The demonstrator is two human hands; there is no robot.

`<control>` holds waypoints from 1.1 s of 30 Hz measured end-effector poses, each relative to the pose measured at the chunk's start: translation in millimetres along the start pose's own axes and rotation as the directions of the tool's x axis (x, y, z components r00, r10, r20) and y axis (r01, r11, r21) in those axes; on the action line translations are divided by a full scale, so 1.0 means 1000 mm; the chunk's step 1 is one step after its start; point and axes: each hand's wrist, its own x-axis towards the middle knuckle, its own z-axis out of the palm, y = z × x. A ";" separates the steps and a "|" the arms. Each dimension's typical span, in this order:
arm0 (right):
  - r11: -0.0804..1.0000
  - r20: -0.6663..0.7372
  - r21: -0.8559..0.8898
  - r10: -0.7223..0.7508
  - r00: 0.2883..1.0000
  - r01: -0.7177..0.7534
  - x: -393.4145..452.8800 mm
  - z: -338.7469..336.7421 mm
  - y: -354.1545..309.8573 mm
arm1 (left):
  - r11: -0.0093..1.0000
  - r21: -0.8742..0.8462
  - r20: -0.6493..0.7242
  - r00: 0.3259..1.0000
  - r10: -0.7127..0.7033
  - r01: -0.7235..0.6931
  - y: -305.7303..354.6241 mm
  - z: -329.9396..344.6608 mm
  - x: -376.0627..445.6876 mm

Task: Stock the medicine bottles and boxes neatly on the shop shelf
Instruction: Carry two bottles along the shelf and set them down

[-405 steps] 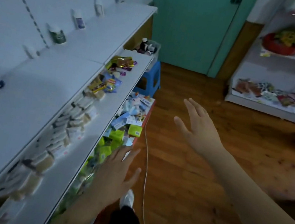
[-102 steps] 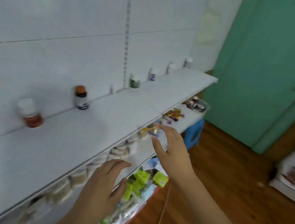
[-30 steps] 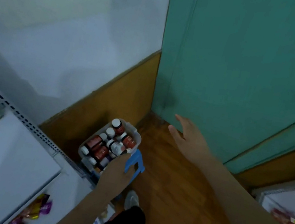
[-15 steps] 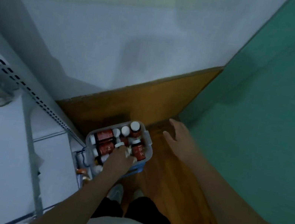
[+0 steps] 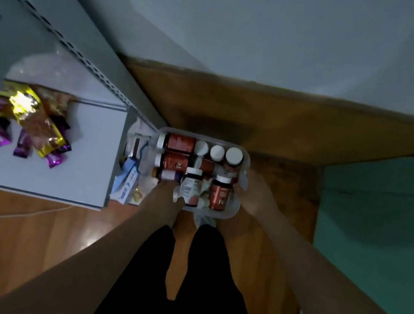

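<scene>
Both hands now grasp the clear plastic tub (image 5: pixel 245 163) of medicine bottles (image 5: pixel 180 143): the left hand (image 5: pixel 166 199) at its 7 o'clock corner, the right hand (image 5: pixel 254 195), free half a second ago, at 4 o'clock. About nine round, white-capped bottles fill it. At 9 o'clock, foil packets (image 5: pixel 33 125) litter the white shelf (image 5: pixel 84 163).

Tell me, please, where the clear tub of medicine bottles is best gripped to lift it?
Grip the clear tub by its two short end walls, coming in from both sides, as the left hand and right hand seem placed. It is wide, open-topped and full of loose bottles, so probably only a level, two-handed hold keeps them in.
</scene>
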 end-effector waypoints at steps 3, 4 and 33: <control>0.999 0.066 -0.004 0.033 0.997 -0.033 0.013 0.018 0.012 | 0.999 -0.011 -0.021 0.999 -0.032 0.032 0.005 0.027 0.018; 0.999 0.065 -0.024 0.035 0.997 -0.034 0.019 0.026 0.019 | 0.999 -0.007 -0.030 0.999 -0.034 0.034 0.006 0.037 0.025; 0.966 0.086 -0.207 0.173 0.981 -0.153 0.099 0.108 0.031 | 0.692 -0.660 0.093 0.946 -0.312 0.293 -0.056 0.047 0.071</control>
